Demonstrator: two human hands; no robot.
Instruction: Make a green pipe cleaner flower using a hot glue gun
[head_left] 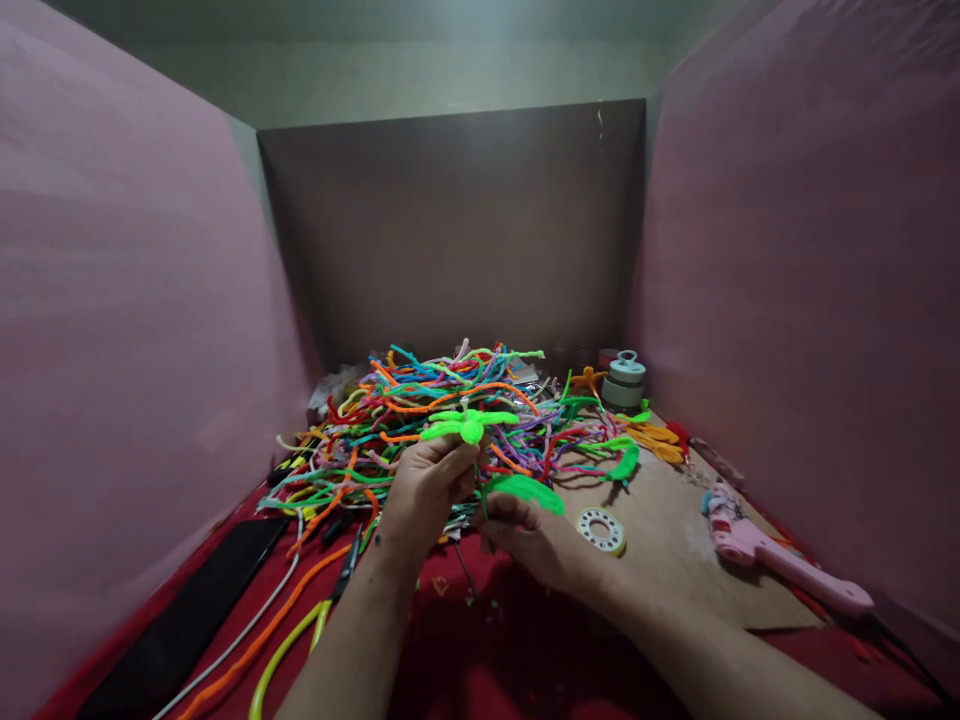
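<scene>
Near the middle of the view, my left hand [439,480] pinches a bright green fuzzy flower [471,428] just under its head, with narrow petals spread to both sides and a small pale tip on top. A thin dark green stem [480,485] runs down from it. Lower and to the right, my right hand [529,535] is closed on that stem. Beside its fingers lies a bright green fuzzy leaf [529,492]; whether it is fixed to the stem is hard to tell.
Behind my hands spreads a pile of coloured fuzzy sticks [450,385]. At left are yellow-handled scissors [322,615] and a black flat object [187,620]. At right are a tape roll [601,531], a board [675,540], a pink corded tool [787,565] and a grey-green container [624,382].
</scene>
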